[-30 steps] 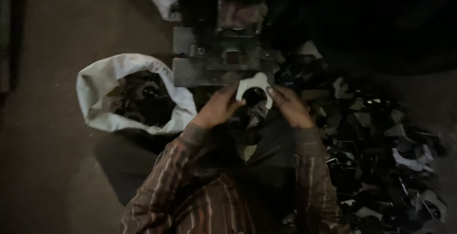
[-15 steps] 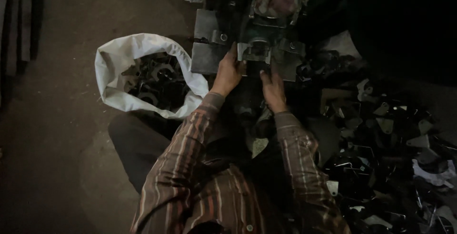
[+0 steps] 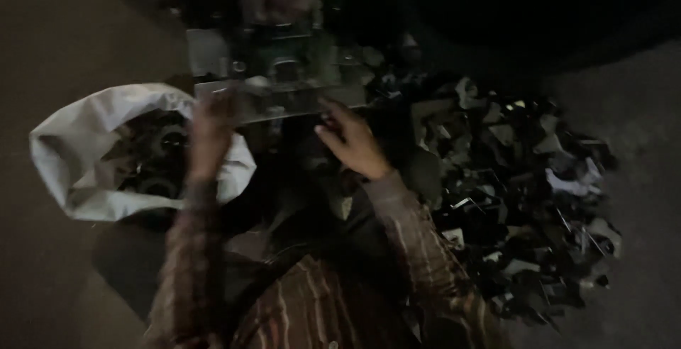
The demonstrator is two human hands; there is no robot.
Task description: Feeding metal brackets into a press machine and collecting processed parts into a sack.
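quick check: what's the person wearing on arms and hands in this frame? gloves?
No gloves visible: both the left hand and right hand are bare. Long sleeves run to the wrists, dark with thin light stripes, like a striped button shirt. No watch or rings can be made out; the frame is dim and blurred.

A single package was seen: a white woven plastic sack [image 3: 78, 172], set on the floor at the left of the view. Its mouth was rolled open and slumped, and it was filled with dark, rounded pieces [image 3: 145, 161] that could not be made out in the dim light. The sack's right rim was lying just beside a blurred left hand [image 3: 210, 133]. No labels, signs or screens were seen.
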